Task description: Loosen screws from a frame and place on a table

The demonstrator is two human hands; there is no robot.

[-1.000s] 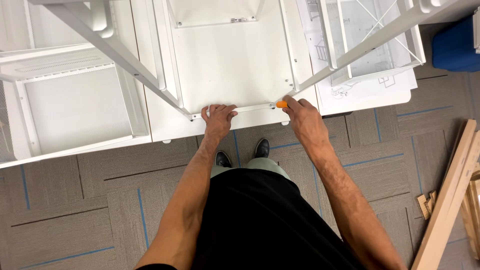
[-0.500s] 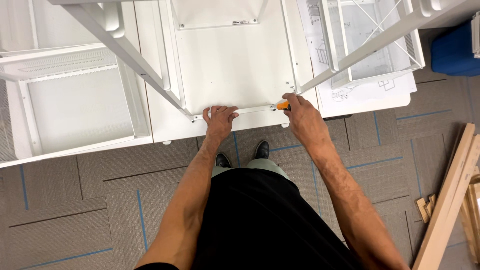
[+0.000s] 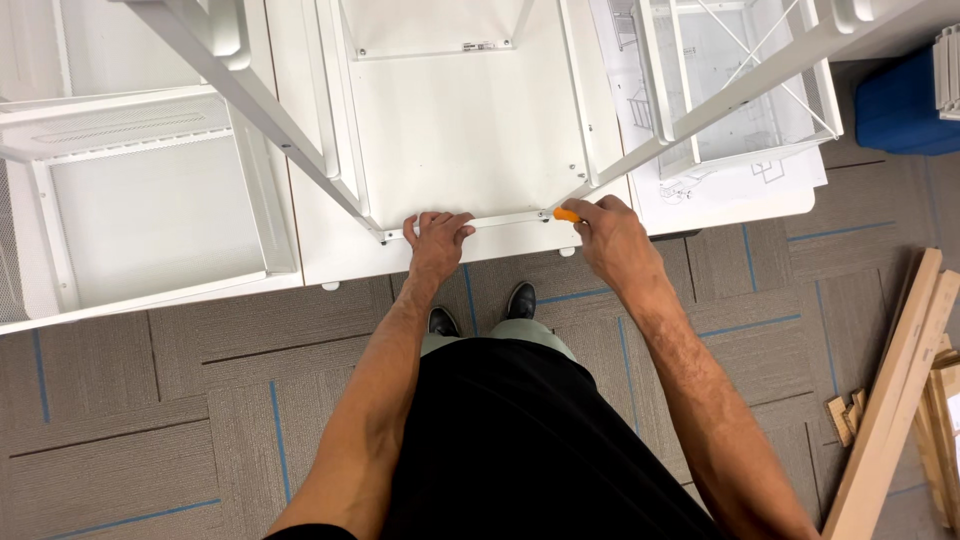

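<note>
With the left hand (image 3: 437, 240) gripping the white metal frame's front rail (image 3: 480, 221) at the table (image 3: 320, 250) edge, the right hand (image 3: 612, 235) closed on an orange-handled tool (image 3: 566, 214) apparently fastens the rail's right corner, needing steady pressure.

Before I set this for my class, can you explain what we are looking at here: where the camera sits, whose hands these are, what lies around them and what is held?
The camera is worn on a person's head and looks straight down, so you see their own arms, dark clothing and black shoes on a grey carpet. There is no machine. The left hand grips the near edge of a white metal furniture frame, which lies on a white table. The right hand holds a small orange-handled tool against the frame's corner; its tip is hidden. A printed instruction sheet lies to the right, and wooden slats lie on the floor.
</note>
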